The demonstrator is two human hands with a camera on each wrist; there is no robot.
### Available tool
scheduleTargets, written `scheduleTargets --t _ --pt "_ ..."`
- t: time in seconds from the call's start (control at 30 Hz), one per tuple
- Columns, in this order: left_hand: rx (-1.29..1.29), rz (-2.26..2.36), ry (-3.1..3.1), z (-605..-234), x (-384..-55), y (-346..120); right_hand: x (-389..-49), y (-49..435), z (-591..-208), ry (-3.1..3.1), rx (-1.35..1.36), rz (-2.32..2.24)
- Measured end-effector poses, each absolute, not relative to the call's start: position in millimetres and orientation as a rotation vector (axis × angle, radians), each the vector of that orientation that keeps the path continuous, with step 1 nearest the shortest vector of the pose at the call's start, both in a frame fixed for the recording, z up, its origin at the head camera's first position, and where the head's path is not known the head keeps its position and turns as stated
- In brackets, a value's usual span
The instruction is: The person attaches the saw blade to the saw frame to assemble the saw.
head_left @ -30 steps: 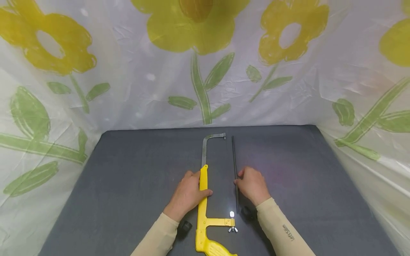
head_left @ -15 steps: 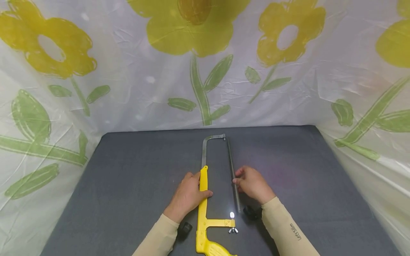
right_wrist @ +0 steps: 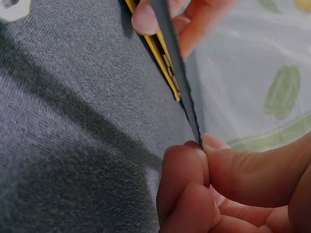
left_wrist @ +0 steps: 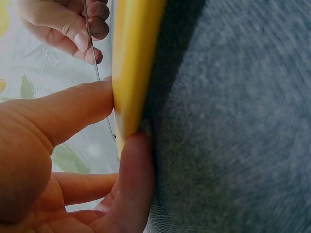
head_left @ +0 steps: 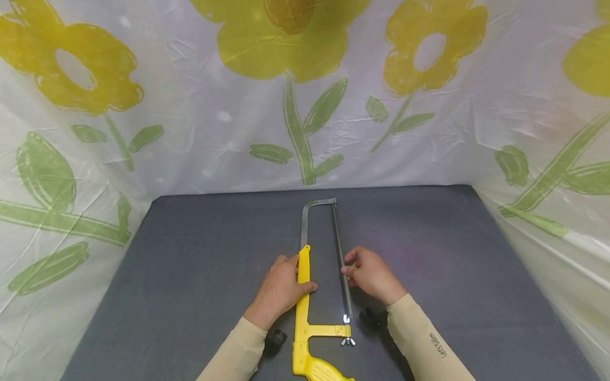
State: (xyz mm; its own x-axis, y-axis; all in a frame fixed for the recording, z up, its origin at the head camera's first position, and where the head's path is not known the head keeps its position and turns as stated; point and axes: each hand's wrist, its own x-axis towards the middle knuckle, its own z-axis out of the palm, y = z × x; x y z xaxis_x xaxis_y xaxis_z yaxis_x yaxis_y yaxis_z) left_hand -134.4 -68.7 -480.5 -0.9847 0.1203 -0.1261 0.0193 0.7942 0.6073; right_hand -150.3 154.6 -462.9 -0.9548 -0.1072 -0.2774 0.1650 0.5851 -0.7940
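A hacksaw frame with a yellow handle and body [head_left: 303,264] lies on the dark table, its bare metal arm bending right at the far end. My left hand [head_left: 281,283] grips the yellow body, thumb on one side and fingers on the other. Between thumb and fingers, my right hand [head_left: 374,274] pinches a thin hacksaw blade [head_left: 339,238] by its middle. The blade's far end is right at the tip of the metal arm; its near end is beside the wing-nut post [head_left: 347,319]. Fine teeth show along the blade [right_wrist: 181,63] in the right wrist view.
Dark grey cloth covers the table [head_left: 214,238]. A white curtain [head_left: 190,132] printed with yellow flowers stands behind and at both sides. Black wrist devices [head_left: 371,319] sit under both wrists.
My right hand has moved the blade left, from beside the frame to the tip of the metal arm, turning its flat side. The left hand and frame stay nearly still.
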Motion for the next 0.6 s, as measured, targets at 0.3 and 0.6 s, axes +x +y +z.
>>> scheduleTargets --t 0.3,0.6 --pt "0.101 0.98 2.812 -479.5 -132.7 -68.6 -152.1 157.3 -461.3 2.494 0.067 -1.315" --pt "0.098 0.978 2.818 -480.2 -133.5 -68.0 -153.8 158.1 -463.5 2.477 0.108 -1.308"
